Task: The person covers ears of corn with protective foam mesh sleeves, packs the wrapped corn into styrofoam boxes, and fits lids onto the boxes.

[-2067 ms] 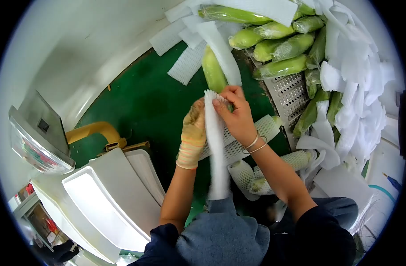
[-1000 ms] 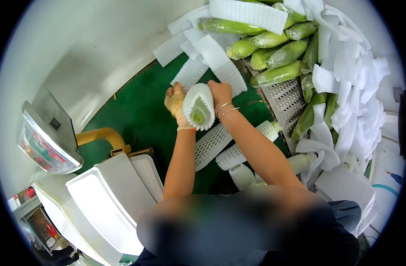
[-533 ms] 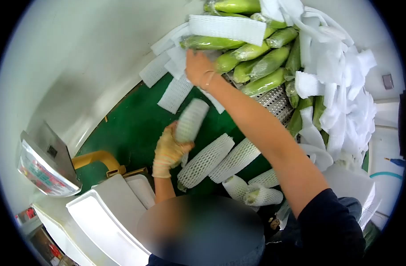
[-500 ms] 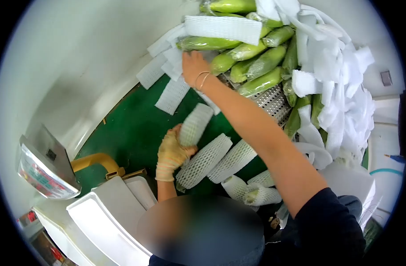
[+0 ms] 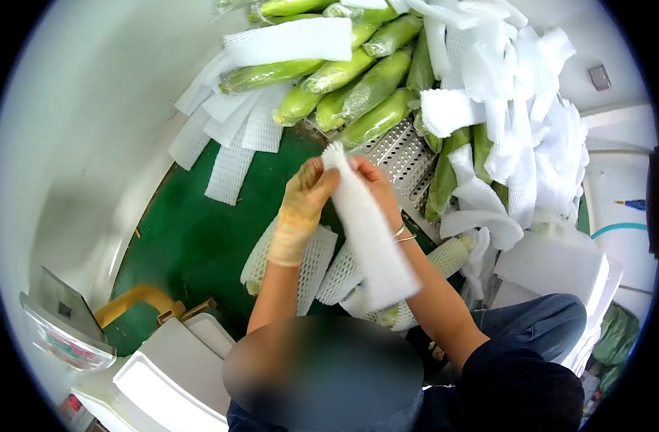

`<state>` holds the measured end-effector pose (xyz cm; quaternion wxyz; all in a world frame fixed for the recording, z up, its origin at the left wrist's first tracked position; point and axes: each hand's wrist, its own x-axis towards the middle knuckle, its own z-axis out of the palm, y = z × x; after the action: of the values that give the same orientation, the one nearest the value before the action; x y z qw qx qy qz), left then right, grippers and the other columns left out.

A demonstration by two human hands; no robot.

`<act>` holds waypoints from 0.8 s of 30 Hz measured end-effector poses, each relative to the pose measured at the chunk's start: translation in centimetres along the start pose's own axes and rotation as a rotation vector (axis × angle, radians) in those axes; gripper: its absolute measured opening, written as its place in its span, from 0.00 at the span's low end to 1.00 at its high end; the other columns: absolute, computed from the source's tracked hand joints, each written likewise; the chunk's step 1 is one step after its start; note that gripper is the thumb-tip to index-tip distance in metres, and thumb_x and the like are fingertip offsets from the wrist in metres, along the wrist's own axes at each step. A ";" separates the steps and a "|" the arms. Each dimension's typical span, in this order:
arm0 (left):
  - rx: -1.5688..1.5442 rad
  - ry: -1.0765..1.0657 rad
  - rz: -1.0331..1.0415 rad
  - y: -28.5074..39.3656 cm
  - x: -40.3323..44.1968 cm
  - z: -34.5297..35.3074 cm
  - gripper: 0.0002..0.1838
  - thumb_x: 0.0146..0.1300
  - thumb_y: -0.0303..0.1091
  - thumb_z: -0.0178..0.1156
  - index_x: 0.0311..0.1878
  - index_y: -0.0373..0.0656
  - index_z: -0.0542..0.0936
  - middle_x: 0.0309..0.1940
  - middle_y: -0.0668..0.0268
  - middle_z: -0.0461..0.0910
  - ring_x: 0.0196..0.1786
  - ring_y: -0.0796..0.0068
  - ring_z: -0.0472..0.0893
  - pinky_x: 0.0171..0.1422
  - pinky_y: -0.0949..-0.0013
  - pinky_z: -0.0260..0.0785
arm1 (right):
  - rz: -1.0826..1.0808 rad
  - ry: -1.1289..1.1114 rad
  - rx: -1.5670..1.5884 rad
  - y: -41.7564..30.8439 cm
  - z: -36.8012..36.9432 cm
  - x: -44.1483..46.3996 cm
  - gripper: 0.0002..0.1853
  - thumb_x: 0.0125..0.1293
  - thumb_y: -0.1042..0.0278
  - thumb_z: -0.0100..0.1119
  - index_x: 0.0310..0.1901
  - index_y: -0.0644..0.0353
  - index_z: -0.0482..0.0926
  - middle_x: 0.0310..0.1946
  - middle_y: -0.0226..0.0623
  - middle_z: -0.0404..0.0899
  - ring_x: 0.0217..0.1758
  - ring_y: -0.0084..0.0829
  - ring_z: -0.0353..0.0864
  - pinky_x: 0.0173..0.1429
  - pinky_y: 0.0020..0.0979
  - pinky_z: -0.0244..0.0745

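A white foam net sleeve (image 5: pixel 372 237), flat and slightly blurred, hangs between my two hands. My left hand (image 5: pixel 308 191), in a yellowish glove, pinches its upper end from the left. From the right, the bare fingers of my right hand (image 5: pixel 376 183) grip the same end. Below my hands, several long green vegetables in white foam nets lie on the green surface, including a netted vegetable (image 5: pixel 311 266) behind my left wrist. Beyond my hands is a pile of long green vegetables in clear film (image 5: pixel 376 83); their exact kind is unclear.
Flat foam sleeves (image 5: pixel 232 169) lie at the far left, and a large heap of sleeves (image 5: pixel 516 108) covers the right. A perforated metal plate (image 5: pixel 398 158) shows under the vegetables. At the lower left stand a display box (image 5: pixel 66 317), a yellow curved bar (image 5: pixel 135 299) and white bins (image 5: pixel 171 378).
My left hand has let go of the netted vegetable and moved up. My right hand has come back from the far sleeves, and both hands now hold one sleeve. The view has shifted.
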<state>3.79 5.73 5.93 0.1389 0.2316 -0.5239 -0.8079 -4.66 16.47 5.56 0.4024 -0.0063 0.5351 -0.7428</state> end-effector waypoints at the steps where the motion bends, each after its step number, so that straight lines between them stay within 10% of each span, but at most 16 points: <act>1: -0.065 -0.017 0.022 -1.8 1.3 0.2 0.12 0.63 0.29 0.55 0.48 0.33 0.75 0.43 0.66 0.77 0.46 0.77 0.74 0.55 0.74 0.65 | -0.228 0.096 -0.001 0.5 -0.3 0.6 0.08 0.68 0.64 0.58 0.40 0.60 0.76 0.32 0.27 0.77 0.31 0.15 0.74 0.34 0.21 0.72; 5: -0.504 0.122 0.193 -0.6 5.1 4.4 0.09 0.66 0.30 0.54 0.44 0.34 0.74 0.39 0.64 0.76 0.42 0.76 0.74 0.50 0.74 0.67 | -0.179 0.178 0.415 -0.8 -2.9 2.9 0.13 0.69 0.64 0.55 0.47 0.65 0.72 0.39 0.35 0.79 0.39 0.28 0.79 0.44 0.30 0.77; 8: 0.672 0.662 0.417 -4.5 9.2 4.2 0.18 0.65 0.44 0.57 0.47 0.38 0.73 0.42 0.54 0.78 0.39 0.55 0.80 0.44 0.65 0.72 | -0.073 0.192 0.315 -1.4 -3.4 4.4 0.17 0.67 0.65 0.57 0.51 0.69 0.70 0.44 0.41 0.79 0.46 0.31 0.79 0.50 0.33 0.76; 12: 1.024 0.549 0.118 -3.7 6.9 5.4 0.31 0.58 0.55 0.62 0.55 0.41 0.72 0.45 0.49 0.80 0.44 0.46 0.81 0.46 0.58 0.74 | -0.289 0.499 -0.555 2.4 -4.8 7.5 0.37 0.57 0.57 0.69 0.58 0.78 0.65 0.44 0.50 0.79 0.41 0.35 0.79 0.43 0.30 0.76; 16: 0.901 0.106 -0.178 -3.0 6.4 5.7 0.36 0.60 0.60 0.57 0.57 0.35 0.70 0.45 0.43 0.79 0.49 0.42 0.78 0.51 0.53 0.72 | -0.259 0.659 -0.075 1.0 -2.9 3.3 0.26 0.60 0.58 0.66 0.46 0.78 0.74 0.33 0.42 0.81 0.33 0.27 0.78 0.34 0.28 0.73; 17: 0.613 0.078 -0.086 -4.9 4.5 6.2 0.28 0.63 0.49 0.56 0.57 0.36 0.71 0.39 0.43 0.79 0.45 0.41 0.78 0.48 0.52 0.71 | -0.277 0.521 -0.139 -0.6 -3.6 0.4 0.21 0.60 0.60 0.64 0.41 0.75 0.77 0.30 0.39 0.82 0.30 0.24 0.77 0.31 0.28 0.72; 18: 1.117 -0.069 0.665 -6.4 1.9 5.8 0.19 0.62 0.35 0.53 0.55 0.38 0.72 0.32 0.45 0.77 0.38 0.44 0.77 0.43 0.51 0.69 | -0.241 0.535 -0.414 -2.0 -4.1 -1.8 0.18 0.59 0.61 0.64 0.39 0.72 0.78 0.27 0.42 0.81 0.26 0.26 0.77 0.30 0.31 0.73; 20: 0.919 -0.014 0.512 -3.1 -4.2 7.3 0.18 0.62 0.31 0.51 0.55 0.38 0.72 0.32 0.52 0.78 0.35 0.56 0.78 0.41 0.58 0.70 | -0.269 0.397 -0.945 -5.3 -3.1 -7.2 0.17 0.58 0.60 0.64 0.39 0.68 0.78 0.26 0.50 0.80 0.28 0.37 0.82 0.34 0.34 0.74; 22: -0.156 0.116 -0.441 2.9 -7.9 9.3 0.26 0.68 0.54 0.48 0.49 0.38 0.78 0.42 0.60 0.80 0.43 0.75 0.77 0.46 0.70 0.70 | -0.235 0.296 -0.916 -7.4 -0.7 -11.0 0.18 0.58 0.59 0.64 0.40 0.67 0.78 0.27 0.49 0.81 0.28 0.37 0.82 0.35 0.34 0.75; 24: -0.437 0.289 -0.540 3.1 -8.9 9.3 0.26 0.67 0.53 0.51 0.50 0.37 0.78 0.39 0.61 0.81 0.40 0.74 0.79 0.45 0.70 0.70 | -0.223 0.244 -0.871 -8.1 -0.1 -11.2 0.17 0.58 0.59 0.63 0.38 0.67 0.79 0.27 0.49 0.81 0.26 0.37 0.81 0.35 0.33 0.74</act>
<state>6.51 15.94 14.01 0.0395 0.4379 -0.2342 -0.8671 -1.91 24.19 16.75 0.2140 -0.1449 0.8365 -0.4832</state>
